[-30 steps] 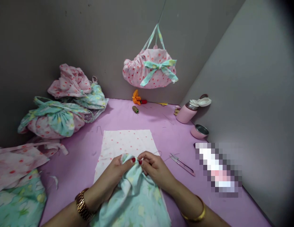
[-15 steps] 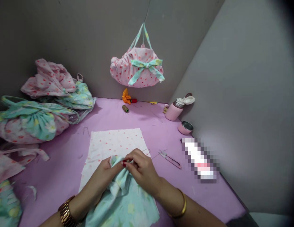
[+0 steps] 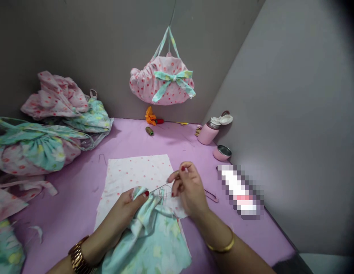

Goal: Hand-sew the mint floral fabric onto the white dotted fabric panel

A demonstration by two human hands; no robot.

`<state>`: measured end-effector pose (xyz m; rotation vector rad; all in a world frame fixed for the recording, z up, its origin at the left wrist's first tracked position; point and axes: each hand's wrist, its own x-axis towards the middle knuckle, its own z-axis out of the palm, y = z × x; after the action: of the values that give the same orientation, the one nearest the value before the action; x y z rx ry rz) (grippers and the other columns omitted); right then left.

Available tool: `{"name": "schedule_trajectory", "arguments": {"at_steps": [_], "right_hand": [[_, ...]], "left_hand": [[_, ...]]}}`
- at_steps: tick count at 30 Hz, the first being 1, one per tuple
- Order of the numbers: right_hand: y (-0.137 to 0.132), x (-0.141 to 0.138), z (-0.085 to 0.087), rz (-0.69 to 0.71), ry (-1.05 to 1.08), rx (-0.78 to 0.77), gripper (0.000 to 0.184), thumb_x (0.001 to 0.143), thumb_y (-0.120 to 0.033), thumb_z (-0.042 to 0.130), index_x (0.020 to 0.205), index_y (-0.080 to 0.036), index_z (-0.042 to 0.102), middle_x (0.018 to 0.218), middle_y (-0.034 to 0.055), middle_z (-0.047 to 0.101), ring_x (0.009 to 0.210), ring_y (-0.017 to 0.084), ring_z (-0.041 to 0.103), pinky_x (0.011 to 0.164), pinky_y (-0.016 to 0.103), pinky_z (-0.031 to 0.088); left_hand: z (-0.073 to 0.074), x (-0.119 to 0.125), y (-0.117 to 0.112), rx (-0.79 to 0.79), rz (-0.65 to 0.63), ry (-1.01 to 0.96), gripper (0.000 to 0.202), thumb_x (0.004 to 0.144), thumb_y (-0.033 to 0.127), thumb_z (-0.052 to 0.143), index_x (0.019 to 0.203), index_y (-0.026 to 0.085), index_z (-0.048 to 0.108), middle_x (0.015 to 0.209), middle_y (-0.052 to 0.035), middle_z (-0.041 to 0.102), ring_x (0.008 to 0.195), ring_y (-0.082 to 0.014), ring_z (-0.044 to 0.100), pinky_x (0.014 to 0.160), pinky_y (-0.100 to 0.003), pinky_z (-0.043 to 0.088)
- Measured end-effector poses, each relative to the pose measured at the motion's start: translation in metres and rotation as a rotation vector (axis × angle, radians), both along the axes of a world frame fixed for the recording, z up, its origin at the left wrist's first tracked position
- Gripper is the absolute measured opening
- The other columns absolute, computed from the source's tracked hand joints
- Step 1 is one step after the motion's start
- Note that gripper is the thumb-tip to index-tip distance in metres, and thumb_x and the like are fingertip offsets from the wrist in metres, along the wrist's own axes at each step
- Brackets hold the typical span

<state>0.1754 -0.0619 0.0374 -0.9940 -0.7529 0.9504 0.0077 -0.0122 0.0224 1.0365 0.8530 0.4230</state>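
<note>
Purple table (image 3: 80, 198) in a grey corner. On the white dotted cloth (image 3: 131, 171), the left hand (image 3: 122, 209) holds the bunched mint fabric (image 3: 154, 236) in a closed grip. The right hand (image 3: 191, 188) has pulled away from it, grip apparently closed on the thread (image 3: 159, 187), now taut.

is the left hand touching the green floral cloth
Touching. The head view shows the left hand pinching the gathered edge of the green floral cloth between thumb and fingers.
</note>
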Motion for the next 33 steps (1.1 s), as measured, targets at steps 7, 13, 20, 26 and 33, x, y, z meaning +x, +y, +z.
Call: {"name": "schedule_trajectory", "arguments": {"at_steps": [7, 13, 20, 26, 33], "right_hand": [[0.012, 0.079, 0.002, -0.388, 0.385, -0.019, 0.022, 0.073, -0.02, 0.066, 0.072, -0.018, 0.045, 0.053, -0.0089, 0.045, 0.039, 0.003, 0.043, 0.038, 0.011, 0.036], [0.003, 0.106, 0.008, -0.66, 0.233, 0.224, 0.013, 0.08, -0.02, 0.059, 0.076, -0.02, 0.047, 0.063, -0.008, 0.05, 0.067, 0.006, 0.059, 0.076, 0.022, 0.049], [0.001, 0.109, 0.015, -0.934, -0.232, 0.447, 0.01, 0.079, -0.022, 0.057, 0.081, -0.02, 0.048, 0.074, -0.0065, 0.049, 0.07, 0.008, 0.057, 0.088, 0.032, 0.043], [0.006, 0.052, -0.005, -0.343, -0.392, -0.009, 0.01, 0.075, -0.02, 0.06, 0.084, -0.018, 0.06, 0.066, -0.003, 0.053, 0.052, 0.009, 0.047, 0.049, 0.02, 0.038], [0.002, -0.006, -0.025, 0.424, -0.47, -0.375, 0.015, 0.075, -0.029, 0.062, 0.074, -0.015, 0.059, 0.056, -0.0052, 0.044, 0.047, 0.006, 0.034, 0.044, 0.018, 0.026]], "left_hand": [[0.0, 0.0, -0.001, -0.007, -0.01, -0.009, 0.023, 0.078, 0.036, 0.058, 0.067, 0.016, 0.054, 0.054, 0.0047, 0.051, 0.046, -0.0079, 0.043, 0.046, -0.018, 0.032], [0.001, 0.0, -0.001, 0.008, -0.015, -0.016, 0.024, 0.08, 0.037, 0.057, 0.068, 0.016, 0.055, 0.055, 0.0045, 0.051, 0.047, -0.0074, 0.042, 0.046, -0.019, 0.032], [0.001, 0.001, 0.0, 0.022, -0.022, -0.01, 0.024, 0.08, 0.036, 0.056, 0.066, 0.016, 0.052, 0.054, 0.0056, 0.048, 0.047, -0.007, 0.04, 0.046, -0.018, 0.031], [-0.003, 0.0, 0.001, 0.032, 0.002, -0.002, 0.026, 0.08, 0.037, 0.057, 0.065, 0.016, 0.051, 0.054, 0.0049, 0.049, 0.047, -0.0073, 0.04, 0.046, -0.018, 0.03], [-0.003, 0.0, 0.001, 0.034, 0.066, -0.018, 0.024, 0.076, 0.036, 0.063, 0.066, 0.016, 0.052, 0.056, 0.0048, 0.05, 0.049, -0.0076, 0.042, 0.047, -0.018, 0.032]]}}
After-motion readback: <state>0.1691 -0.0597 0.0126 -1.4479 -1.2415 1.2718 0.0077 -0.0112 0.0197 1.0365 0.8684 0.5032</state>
